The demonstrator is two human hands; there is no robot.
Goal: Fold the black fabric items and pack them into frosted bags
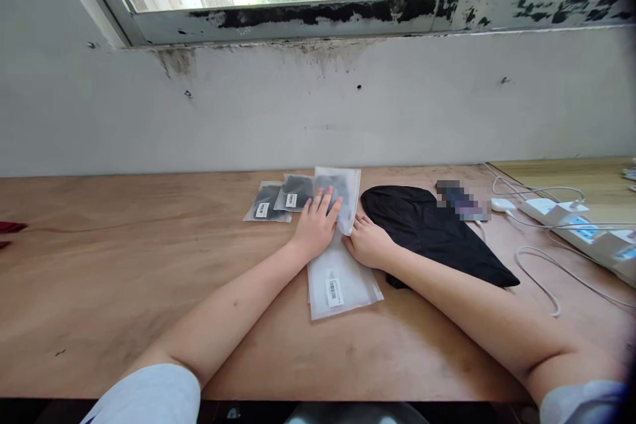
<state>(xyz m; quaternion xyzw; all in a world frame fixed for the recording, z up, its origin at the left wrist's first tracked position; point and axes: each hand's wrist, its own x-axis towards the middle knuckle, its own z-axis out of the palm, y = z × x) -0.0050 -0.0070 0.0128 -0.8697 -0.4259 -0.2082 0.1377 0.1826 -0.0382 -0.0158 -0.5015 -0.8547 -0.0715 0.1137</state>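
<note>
My left hand (318, 222) lies with fingers spread on a translucent plastic bag (350, 189) that has something dark inside. At that bag's lower right edge rests my right hand (368, 242), its fingers bent and close together; whether they pinch the edge I cannot make out. Beneath both hands, another frosted bag (348, 285) with a white barcode label extends toward me. Two small labelled bags with dark contents, one farther left (268, 202) and one nearer (297, 193), sit left of my left hand. Black folded fabric (422, 225) is spread beside my right hand and partly under my right forearm.
On the right, a blurred-out phone (462, 200) lies by a white charger (503, 205), white cables (536, 252) and a power strip (586, 228). Something red (10, 228) is at the far left table edge. A wall (248, 119) with a window rises behind the wooden table (124, 278).
</note>
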